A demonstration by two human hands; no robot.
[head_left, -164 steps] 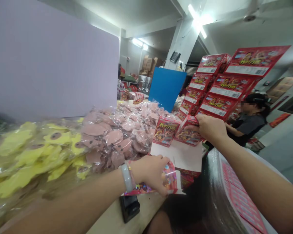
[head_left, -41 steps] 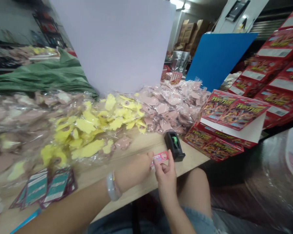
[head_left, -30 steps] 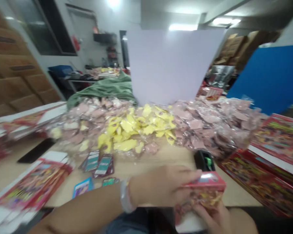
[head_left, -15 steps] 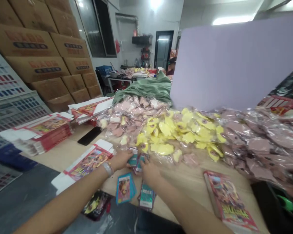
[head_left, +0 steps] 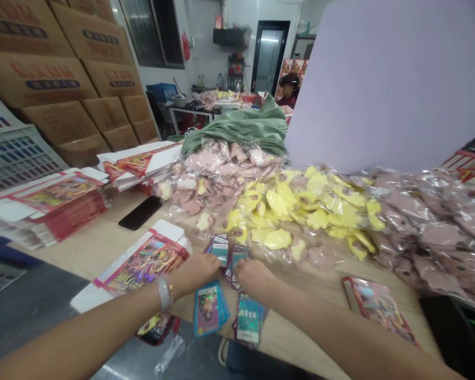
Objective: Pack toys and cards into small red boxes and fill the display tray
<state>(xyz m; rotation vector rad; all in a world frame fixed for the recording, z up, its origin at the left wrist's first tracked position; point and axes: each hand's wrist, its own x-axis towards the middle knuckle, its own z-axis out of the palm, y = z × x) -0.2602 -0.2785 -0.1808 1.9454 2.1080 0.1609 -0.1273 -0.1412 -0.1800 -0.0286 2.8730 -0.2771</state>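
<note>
Head view: the left grip point(head_left: 193, 273) and right grip point(head_left: 253, 277) sit curled, fingertips hidden, at small teal card packets point(head_left: 220, 250) on the pale wooden table point(head_left: 83, 248); I cannot tell whether either grip is open, closed or holding one. A blue-edged card packet point(head_left: 208, 309) lies at six o'clock, crinkly plastic bags of yellow shapes point(head_left: 277, 211) at twelve. A careless sweep could push packets under those bags or off the near edge.
</note>
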